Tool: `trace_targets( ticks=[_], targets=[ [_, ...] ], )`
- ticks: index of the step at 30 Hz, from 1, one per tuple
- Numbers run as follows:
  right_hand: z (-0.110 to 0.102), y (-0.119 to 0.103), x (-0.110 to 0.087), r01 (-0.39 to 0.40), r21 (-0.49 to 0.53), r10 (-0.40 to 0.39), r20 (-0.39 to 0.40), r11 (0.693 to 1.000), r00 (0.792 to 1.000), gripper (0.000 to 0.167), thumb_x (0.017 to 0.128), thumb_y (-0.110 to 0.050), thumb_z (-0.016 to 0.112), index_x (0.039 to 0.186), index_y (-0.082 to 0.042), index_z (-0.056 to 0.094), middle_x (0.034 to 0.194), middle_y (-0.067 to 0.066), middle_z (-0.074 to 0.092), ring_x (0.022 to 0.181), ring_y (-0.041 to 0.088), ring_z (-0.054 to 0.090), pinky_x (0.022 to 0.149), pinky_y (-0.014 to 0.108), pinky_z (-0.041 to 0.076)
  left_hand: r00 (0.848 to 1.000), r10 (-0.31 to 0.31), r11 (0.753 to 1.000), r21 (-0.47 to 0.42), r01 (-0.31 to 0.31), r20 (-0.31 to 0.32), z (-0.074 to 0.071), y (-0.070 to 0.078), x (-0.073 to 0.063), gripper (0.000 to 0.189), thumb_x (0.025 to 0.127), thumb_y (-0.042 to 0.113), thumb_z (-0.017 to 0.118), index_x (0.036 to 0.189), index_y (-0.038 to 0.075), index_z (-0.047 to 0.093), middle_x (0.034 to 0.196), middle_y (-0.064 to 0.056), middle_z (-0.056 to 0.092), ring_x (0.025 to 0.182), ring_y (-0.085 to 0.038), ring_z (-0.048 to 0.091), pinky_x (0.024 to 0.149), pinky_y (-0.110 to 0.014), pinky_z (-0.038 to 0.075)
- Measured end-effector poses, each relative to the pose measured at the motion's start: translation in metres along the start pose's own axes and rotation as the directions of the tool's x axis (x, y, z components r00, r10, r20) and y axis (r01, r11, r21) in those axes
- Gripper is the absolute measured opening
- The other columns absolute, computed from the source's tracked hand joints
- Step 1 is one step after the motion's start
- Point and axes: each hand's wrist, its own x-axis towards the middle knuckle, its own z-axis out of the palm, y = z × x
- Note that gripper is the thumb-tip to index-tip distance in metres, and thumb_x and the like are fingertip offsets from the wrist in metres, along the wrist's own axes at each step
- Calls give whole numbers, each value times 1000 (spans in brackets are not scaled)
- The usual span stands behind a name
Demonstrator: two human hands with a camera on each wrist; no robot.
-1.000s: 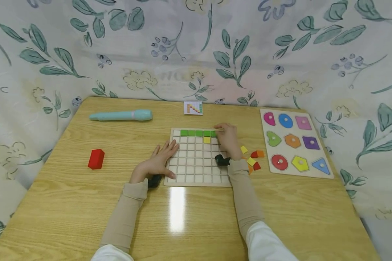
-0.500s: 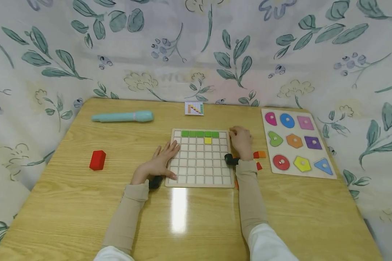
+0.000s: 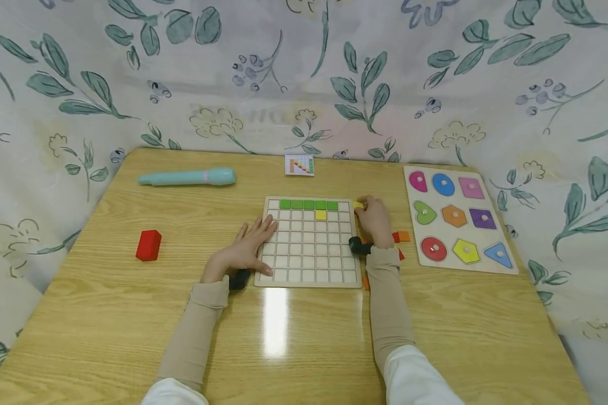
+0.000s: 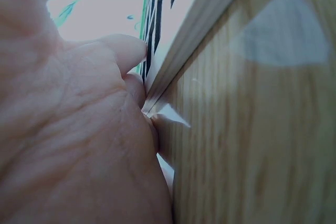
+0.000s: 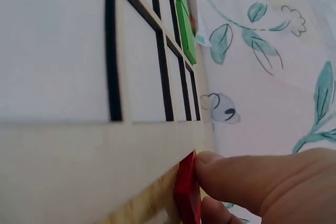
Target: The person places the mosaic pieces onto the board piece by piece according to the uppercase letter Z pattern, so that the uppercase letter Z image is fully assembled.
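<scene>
A wooden grid board lies mid-table, with several green tiles in its top row and a yellow tile below them. My left hand rests spread along the board's left edge, thumb near the lower corner; in the left wrist view, fingers reach the board's side. Beside the upper right corner, my right hand pinches small tiles. A red tile shows against the thumb in the right wrist view, while a yellow piece shows at the fingertips in the head view.
Loose red and orange pieces lie right of my right wrist, partly hidden by the arm. A shape puzzle board is farther right. A pattern card stands behind the grid; a teal pen-like object and red block lie left.
My right hand has moved right, from over the grid's top right corner to just beside it. A yellow piece now shows at its fingertips. My left hand has stayed put.
</scene>
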Motion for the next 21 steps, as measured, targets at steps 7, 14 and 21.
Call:
trace_targets(
  ticks=[7, 14, 21],
  targets=[
    [-2, 0, -2, 1, 75, -2, 15, 997, 1000, 34, 97, -15, 55, 126, 3, 56, 127, 24, 51, 114, 36, 50, 101, 47, 43, 1000, -5, 1000, -1, 5, 7, 0, 0, 1, 118, 73, 30, 83, 156, 4, 2, 162, -16, -13, 148, -37, -20, 116, -58, -20],
    [1, 0, -2, 7, 171, -5, -15, 985, 1000, 28, 96, -12, 57, 121, 1, 57, 121, 22, 60, 108, 33, 55, 96, 45, 47, 1000, -7, 1000, -5, 7, -2, 0, 2, -1, 118, 73, 29, 83, 155, 3, 3, 163, -17, -12, 148, -37, -19, 116, -58, -19],
    [1, -12, -6, 44, 246, -34, -45, 968, 998, 22, 95, -16, 60, 112, -3, 63, 108, 17, 65, 94, 28, 60, 79, 35, 50, 1000, -3, 1000, -6, 3, -3, 0, 2, -1, 118, 73, 29, 83, 155, 3, 3, 163, -16, -13, 148, -36, -20, 116, -58, -19]
  ],
)
